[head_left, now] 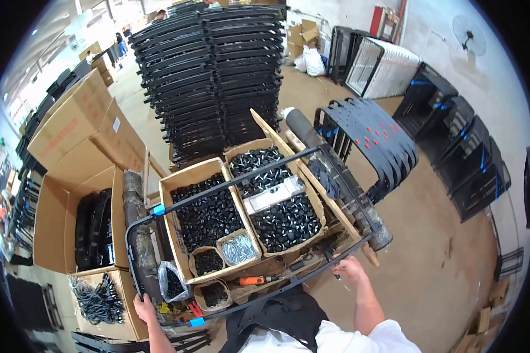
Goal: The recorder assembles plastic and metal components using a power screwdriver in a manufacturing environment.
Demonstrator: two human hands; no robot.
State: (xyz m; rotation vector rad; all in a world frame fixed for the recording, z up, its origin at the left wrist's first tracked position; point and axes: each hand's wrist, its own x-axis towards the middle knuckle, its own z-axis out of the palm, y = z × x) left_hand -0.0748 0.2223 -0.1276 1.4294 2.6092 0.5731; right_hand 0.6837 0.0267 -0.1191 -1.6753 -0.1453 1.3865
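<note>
I have the left grip [145,309] clamped on a black frame [241,180] at its near left corner; the frame extends ahead of both grips, over open cartons of black fittings [206,216]. My right grip [351,269] is at the near right corner; from this distance I cannot tell what it holds. An orange power driver [253,280] lies between the grips, slightly ahead.

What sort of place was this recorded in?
Probably a factory or workshop assembly area: a tall stack of similar black frames, heaps of small black fittings in cardboard trays, and an orange tool suggest it.
</note>
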